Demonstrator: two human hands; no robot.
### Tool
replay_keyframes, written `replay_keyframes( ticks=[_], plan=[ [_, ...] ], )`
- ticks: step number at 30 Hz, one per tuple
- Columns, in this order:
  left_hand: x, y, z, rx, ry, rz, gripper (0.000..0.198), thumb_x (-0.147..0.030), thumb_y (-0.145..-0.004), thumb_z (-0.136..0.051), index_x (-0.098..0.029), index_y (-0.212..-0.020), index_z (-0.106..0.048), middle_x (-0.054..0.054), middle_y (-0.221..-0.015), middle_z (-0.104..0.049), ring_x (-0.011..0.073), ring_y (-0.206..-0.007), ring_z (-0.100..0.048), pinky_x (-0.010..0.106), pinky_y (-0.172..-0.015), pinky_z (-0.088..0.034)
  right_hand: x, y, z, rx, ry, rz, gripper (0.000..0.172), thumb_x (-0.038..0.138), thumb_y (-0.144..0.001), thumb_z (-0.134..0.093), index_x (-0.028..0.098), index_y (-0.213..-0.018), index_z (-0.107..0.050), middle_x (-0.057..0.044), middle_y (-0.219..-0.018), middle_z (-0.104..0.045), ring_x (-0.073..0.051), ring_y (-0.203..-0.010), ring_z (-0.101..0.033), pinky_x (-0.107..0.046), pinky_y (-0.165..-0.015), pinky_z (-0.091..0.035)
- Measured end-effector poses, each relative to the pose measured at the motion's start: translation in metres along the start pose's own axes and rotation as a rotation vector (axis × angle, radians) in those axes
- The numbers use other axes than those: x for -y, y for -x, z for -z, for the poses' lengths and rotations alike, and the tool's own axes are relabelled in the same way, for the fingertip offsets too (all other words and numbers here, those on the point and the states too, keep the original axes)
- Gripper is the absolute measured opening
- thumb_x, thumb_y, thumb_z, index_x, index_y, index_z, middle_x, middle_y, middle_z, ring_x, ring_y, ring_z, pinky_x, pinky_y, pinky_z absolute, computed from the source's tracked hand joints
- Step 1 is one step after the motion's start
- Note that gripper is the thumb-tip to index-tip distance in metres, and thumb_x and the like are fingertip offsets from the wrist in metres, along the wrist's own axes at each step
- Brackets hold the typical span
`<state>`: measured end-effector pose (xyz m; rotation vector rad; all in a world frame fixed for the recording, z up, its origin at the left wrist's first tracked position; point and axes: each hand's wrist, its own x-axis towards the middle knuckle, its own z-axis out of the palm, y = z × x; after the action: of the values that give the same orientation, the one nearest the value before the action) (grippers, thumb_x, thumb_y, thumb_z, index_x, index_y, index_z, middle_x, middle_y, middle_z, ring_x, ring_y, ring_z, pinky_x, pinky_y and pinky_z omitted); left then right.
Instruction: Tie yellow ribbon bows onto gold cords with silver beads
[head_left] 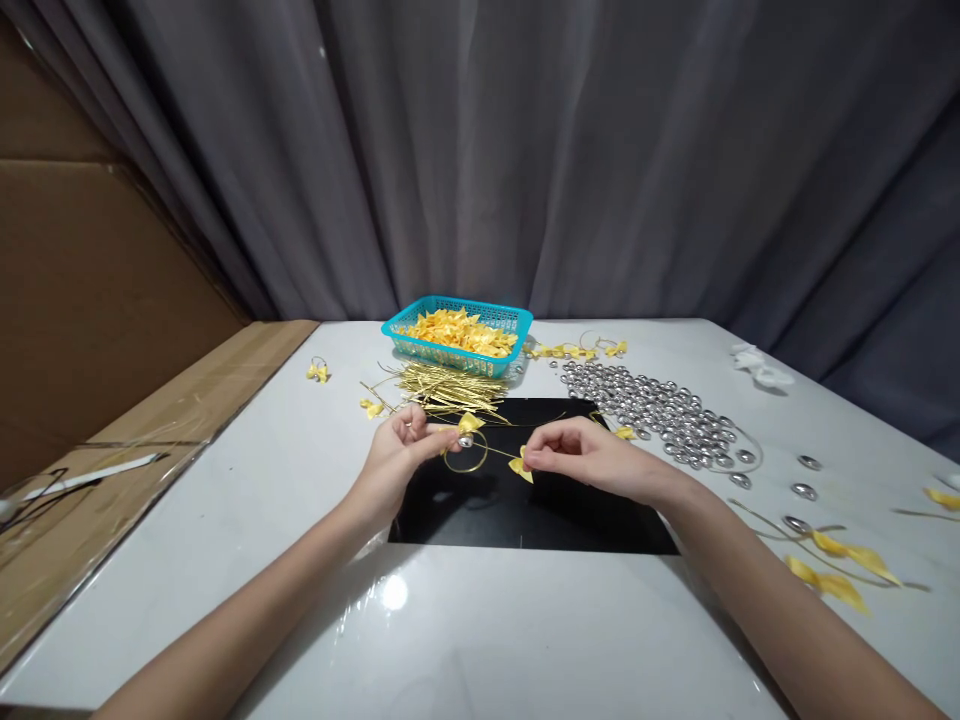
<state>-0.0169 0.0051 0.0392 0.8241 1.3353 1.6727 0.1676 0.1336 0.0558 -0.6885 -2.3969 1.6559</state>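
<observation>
My left hand (401,452) pinches one end of a thin gold wire (466,462) that curls into a small loop, with a silver bead and a yellow ribbon bow (469,424) at my fingertips. My right hand (581,458) pinches the wire's other end, where a second yellow bow (521,467) hangs. Both hands hover just above a black mat (525,510) lying on the white table (465,630).
A teal basket (457,322) of yellow bows stands at the back, a bundle of gold wires (450,388) before it. Several silver beads (660,405) spread to the right. Loose bows and wires (832,560) lie at the right edge. Cardboard (112,300) lines the left.
</observation>
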Motion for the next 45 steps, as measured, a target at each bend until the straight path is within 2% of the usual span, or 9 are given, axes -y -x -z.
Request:
replay_keyframes(
  ticks=[7,13,16,19,24,29,35,40,45],
  plan=[
    [-0.002,0.009,-0.01,0.152,-0.107,0.057,0.043,-0.016,-0.062,-0.071,-0.022,-0.06,-0.028,0.0,-0.059,-0.069,0.0112,-0.056,-0.062,0.022,-0.057,-0.043,-0.015,-0.001,0.026,-0.082,0.22,-0.004,0.029,0.042,-0.076,-0.059,0.015,-0.067,-0.062,0.006,-0.051,-0.041,-0.007,-0.049,-0.034,-0.021,-0.048,-0.025],
    [0.017,0.014,-0.013,0.277,-0.267,0.049,0.037,-0.015,-0.066,-0.066,-0.022,-0.061,-0.03,-0.006,-0.051,-0.052,0.0092,-0.052,-0.054,0.02,-0.048,-0.032,-0.005,0.004,0.041,-0.269,0.479,0.108,0.026,0.041,-0.077,-0.057,0.018,-0.067,-0.063,-0.003,-0.069,-0.059,-0.016,-0.068,-0.052,-0.028,-0.064,-0.039],
    [0.024,0.014,-0.01,0.312,-0.365,0.004,0.034,-0.015,-0.068,-0.063,-0.022,-0.061,-0.03,-0.008,-0.051,-0.043,0.0081,-0.05,-0.048,0.021,-0.048,-0.031,0.002,0.006,0.039,-0.302,0.535,0.128,0.025,0.04,-0.079,-0.054,0.019,-0.069,-0.063,-0.002,-0.068,-0.058,-0.016,-0.068,-0.052,-0.028,-0.065,-0.039],
    [0.026,0.014,-0.009,0.331,-0.482,-0.036,0.031,-0.016,-0.069,-0.061,-0.022,-0.061,-0.031,-0.006,-0.053,-0.048,0.0089,-0.051,-0.049,0.021,-0.049,-0.033,0.007,0.005,0.03,-0.361,0.555,0.172,0.026,0.039,-0.083,-0.05,0.019,-0.071,-0.061,0.001,-0.057,-0.048,-0.013,-0.058,-0.045,-0.027,-0.059,-0.036],
    [0.027,0.013,-0.007,0.311,-0.545,-0.078,0.03,-0.017,-0.07,-0.059,-0.022,-0.061,-0.031,-0.005,-0.054,-0.05,0.0116,-0.056,-0.055,0.021,-0.051,-0.037,0.02,0.008,0.005,-0.469,0.539,0.386,0.02,0.03,-0.084,-0.05,0.019,-0.069,-0.058,0.007,-0.05,-0.033,-0.007,-0.047,-0.034,-0.032,-0.073,-0.038],
    [0.028,0.008,-0.005,0.203,-0.439,-0.083,0.033,-0.017,-0.07,-0.062,-0.021,-0.06,-0.031,-0.007,-0.052,-0.047,0.0077,-0.049,-0.049,0.018,-0.048,-0.032,0.035,0.023,-0.031,-0.273,0.395,0.41,0.022,0.031,-0.089,-0.046,0.019,-0.075,-0.059,0.006,-0.05,-0.035,-0.007,-0.044,-0.028,-0.023,-0.05,-0.031],
    [0.013,-0.002,-0.002,0.024,-0.226,-0.032,0.04,-0.017,-0.063,-0.068,-0.021,-0.056,-0.029,-0.006,-0.048,-0.056,0.0106,-0.055,-0.059,0.019,-0.054,-0.038,0.03,0.028,-0.055,-0.001,0.421,0.372,0.019,0.021,-0.091,-0.042,0.018,-0.08,-0.057,0.004,-0.057,-0.046,-0.007,-0.05,-0.038,-0.021,-0.052,-0.03],
    [0.0,-0.005,0.0,-0.11,-0.131,-0.001,0.044,-0.013,-0.057,-0.071,-0.021,-0.055,-0.027,-0.003,-0.053,-0.065,0.0097,-0.056,-0.06,0.019,-0.058,-0.041,0.021,0.025,-0.06,0.05,0.503,0.319,0.02,0.022,-0.093,-0.039,0.018,-0.082,-0.056,0.001,-0.066,-0.055,-0.009,-0.057,-0.046,-0.021,-0.056,-0.032],
    [-0.002,-0.002,0.001,-0.104,-0.06,0.007,0.046,-0.014,-0.06,-0.071,-0.02,-0.056,-0.026,-0.003,-0.05,-0.063,0.0082,-0.056,-0.059,0.017,-0.059,-0.04,0.016,0.023,-0.067,0.076,0.637,0.349,0.021,0.02,-0.093,-0.038,0.017,-0.079,-0.054,0.0,-0.067,-0.057,-0.01,-0.057,-0.048,-0.022,-0.056,-0.032]
  ],
)
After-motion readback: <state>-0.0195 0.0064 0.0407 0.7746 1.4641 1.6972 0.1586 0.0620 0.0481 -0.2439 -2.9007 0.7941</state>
